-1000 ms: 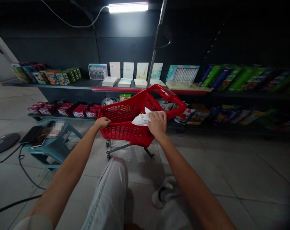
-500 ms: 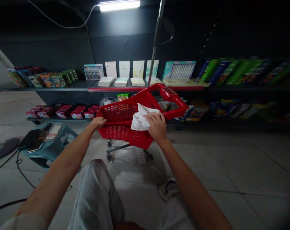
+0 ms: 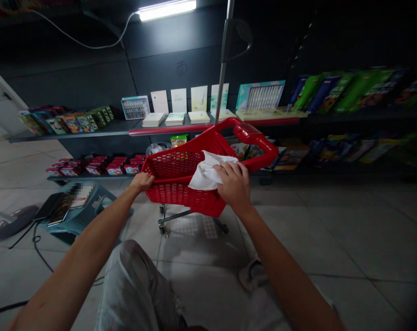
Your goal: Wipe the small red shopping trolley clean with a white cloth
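A small red plastic shopping cart point(image 3: 181, 168) on wheels stands on the tiled floor in front of me, tilted a little. My left hand point(image 3: 142, 181) grips the cart's near left rim. My right hand point(image 3: 233, 183) holds a crumpled white cloth point(image 3: 207, 171) pressed against the cart's near right rim, just below its red handle point(image 3: 255, 138).
Dark shelves point(image 3: 101, 131) behind the cart carry boxed toys, cards and packs. A teal plastic stool point(image 3: 78, 214) with dark flat items on it stands at the left, with cables on the floor beside it. A metal pole point(image 3: 222, 64) rises behind the cart. My legs stretch out below.
My right hand has pulled the white cloth up from inside the basket onto the near right rim. The view has shifted slightly; my left hand has stayed on the rim.
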Demonstrator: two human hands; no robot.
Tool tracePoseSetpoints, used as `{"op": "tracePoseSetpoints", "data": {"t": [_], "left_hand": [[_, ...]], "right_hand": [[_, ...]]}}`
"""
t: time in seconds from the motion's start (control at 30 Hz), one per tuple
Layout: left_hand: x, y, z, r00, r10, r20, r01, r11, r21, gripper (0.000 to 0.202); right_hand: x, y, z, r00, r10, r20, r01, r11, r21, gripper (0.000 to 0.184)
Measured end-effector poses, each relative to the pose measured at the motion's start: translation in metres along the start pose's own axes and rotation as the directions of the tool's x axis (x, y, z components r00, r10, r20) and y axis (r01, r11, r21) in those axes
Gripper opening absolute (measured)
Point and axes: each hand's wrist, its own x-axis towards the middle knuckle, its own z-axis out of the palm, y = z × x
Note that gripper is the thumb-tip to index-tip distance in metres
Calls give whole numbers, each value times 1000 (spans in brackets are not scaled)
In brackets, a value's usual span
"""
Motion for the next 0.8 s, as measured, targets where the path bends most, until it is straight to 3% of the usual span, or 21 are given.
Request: {"op": "tracePoseSetpoints", "data": {"t": [0.43, 0.67, 0.8], "left_hand": [[-2, -10, 12, 994, -19, -108, 13, 998, -54, 58], [15, -18, 4, 999, -28, -33, 24, 995, -96, 42], [25, -15, -7, 998, -62, -28, 58, 990, -128, 47]], "right_hand": [[6, 71, -45, 976, 186, -112, -199, 973, -115, 45], [11, 58, -46, 984, 125, -125, -139, 983, -116, 37], [14, 47, -49, 991, 62, -117, -73, 993, -89, 29]]}}
